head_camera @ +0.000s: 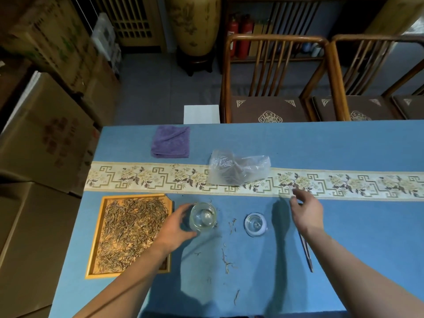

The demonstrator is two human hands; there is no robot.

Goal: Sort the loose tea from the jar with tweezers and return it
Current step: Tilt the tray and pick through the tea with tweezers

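Clear glass, the jar (pixel 203 218) stands empty on the desk (pixel 344 237), steadied by the left grip (pixel 177 222) curled round its side. Left of that grip, the tea (pixel 130 232) lies spread in a wooden tray (pixel 95 244) for sorting. The right grip (pixel 306 213) hovers loose-fingered, holding nothing, above the tweezers (pixel 306 251).

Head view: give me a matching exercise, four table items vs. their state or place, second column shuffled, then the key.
Things:
1. glass jar
2. jar lid
3. tweezers
4. wooden tray

States:
A. lies on the blue cloth under the right forearm
B. spread with loose tea, at the table's left edge
C. lies alone between the two hands
D. gripped by the left hand, no lid on

Pairs: 1-D, 2-C, 3-A, 4-B
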